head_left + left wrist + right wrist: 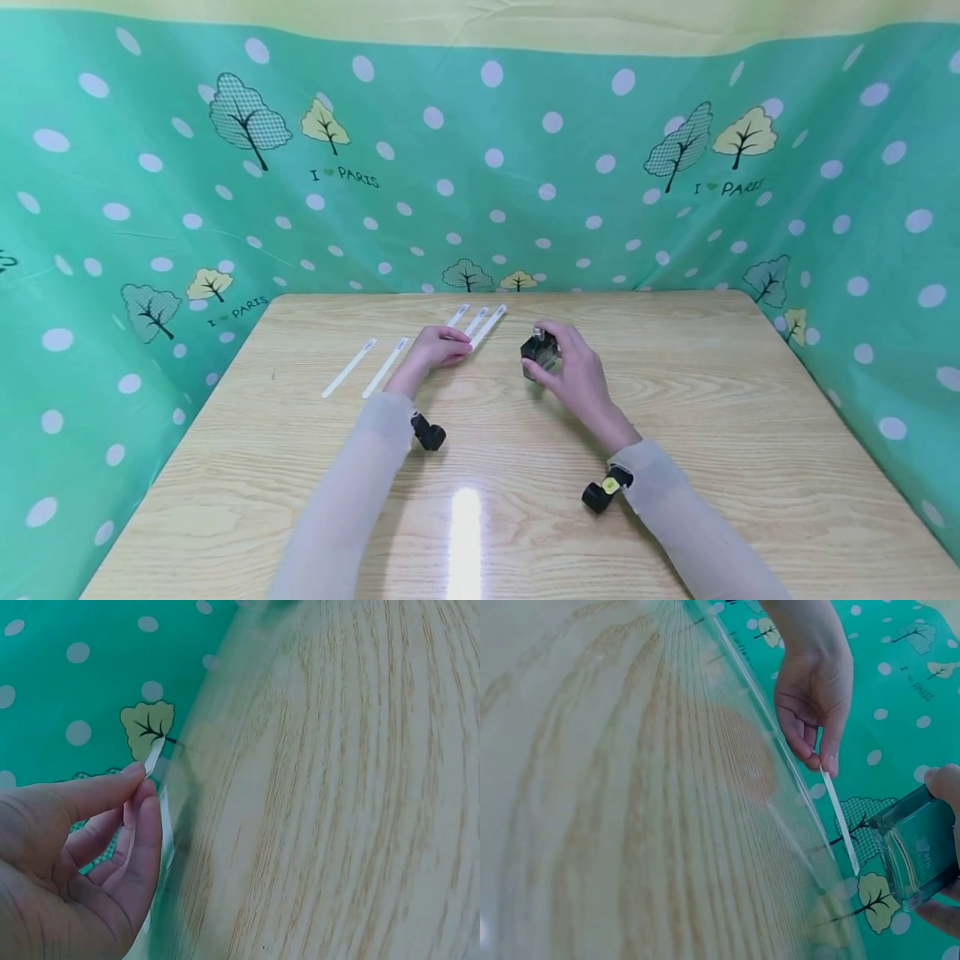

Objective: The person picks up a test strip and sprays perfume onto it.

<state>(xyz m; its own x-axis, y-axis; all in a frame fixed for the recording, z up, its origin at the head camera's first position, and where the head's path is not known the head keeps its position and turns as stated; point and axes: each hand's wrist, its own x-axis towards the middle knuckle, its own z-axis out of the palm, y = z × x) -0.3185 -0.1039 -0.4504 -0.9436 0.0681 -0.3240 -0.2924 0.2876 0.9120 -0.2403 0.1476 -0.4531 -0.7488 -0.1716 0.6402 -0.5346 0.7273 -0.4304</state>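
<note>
My left hand (441, 347) pinches one end of a white paper strip (840, 821) between thumb and fingertips, and the strip also shows in the left wrist view (155, 756). To the right of it, my right hand (579, 371) grips a dark glass perfume bottle (542, 353) with a silvery neck; its thumb and fingers are on opposite sides. In the right wrist view, the square glass of the bottle (919, 847) is beside the strip's free end, apart from it. Beyond the left hand lie more white strips (457, 315), partly hidden by its fingers.
Two separate white strips, one farther left (348, 367) and one nearer the left forearm (385, 367), lie on the wooden table (510, 450). A green dotted curtain (480, 167) rises behind the table and along both sides. Each wrist wears a small black camera.
</note>
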